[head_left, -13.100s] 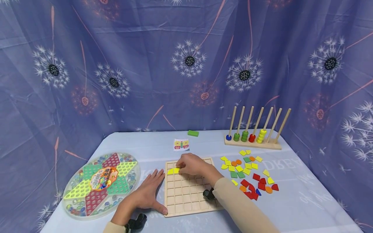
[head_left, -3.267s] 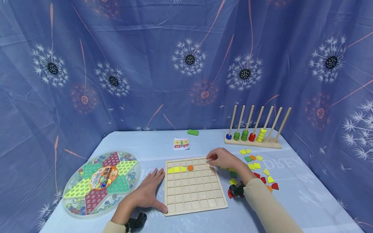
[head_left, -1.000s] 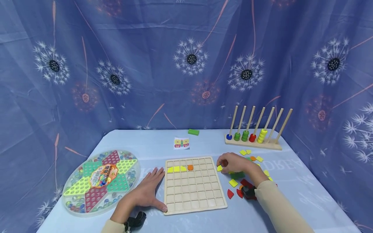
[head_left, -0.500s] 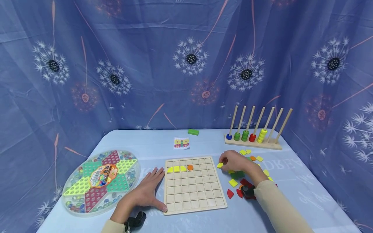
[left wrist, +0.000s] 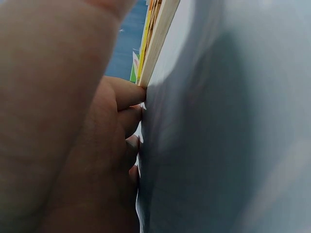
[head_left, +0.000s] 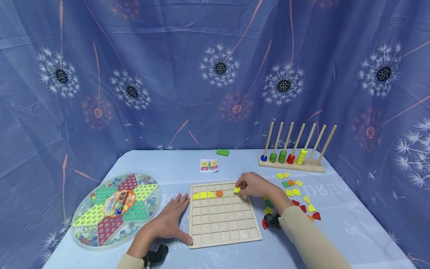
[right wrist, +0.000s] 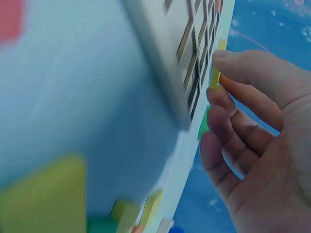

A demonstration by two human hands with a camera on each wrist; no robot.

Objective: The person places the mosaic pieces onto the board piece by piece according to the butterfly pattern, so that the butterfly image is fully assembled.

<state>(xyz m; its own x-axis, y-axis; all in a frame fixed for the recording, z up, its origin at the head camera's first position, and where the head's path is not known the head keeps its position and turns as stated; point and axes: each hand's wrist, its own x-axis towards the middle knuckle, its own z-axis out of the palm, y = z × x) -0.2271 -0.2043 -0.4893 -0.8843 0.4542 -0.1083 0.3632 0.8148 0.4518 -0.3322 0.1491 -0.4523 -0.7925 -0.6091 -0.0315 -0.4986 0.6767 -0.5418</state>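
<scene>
A pale wooden grid board (head_left: 226, 226) lies on the table. In its second row from the back sit several yellow pieces (head_left: 203, 195) side by side and an orange disc (head_left: 219, 193). My right hand (head_left: 254, 185) pinches a small yellow tile (head_left: 237, 190) above the board's back right part; the right wrist view shows this tile (right wrist: 215, 76) between thumb and fingertips. My left hand (head_left: 170, 221) rests spread beside the board's left edge, its thumb touching the near left corner. In the left wrist view, the left hand's fingers (left wrist: 129, 94) lie along the table by the board's edge.
Loose coloured pieces (head_left: 296, 191) are scattered right of the board, some behind my right forearm. A marble game board (head_left: 100, 235) stands at left. Behind the grid board lie a butterfly picture card (head_left: 209, 165) and a green block (head_left: 223, 152). A bead-and-peg stand (head_left: 291, 165) is at back right.
My right hand has picked up a yellow tile from the scattered pieces and moved left over the board. The orange disc was placed earlier. My left hand stays where it was.
</scene>
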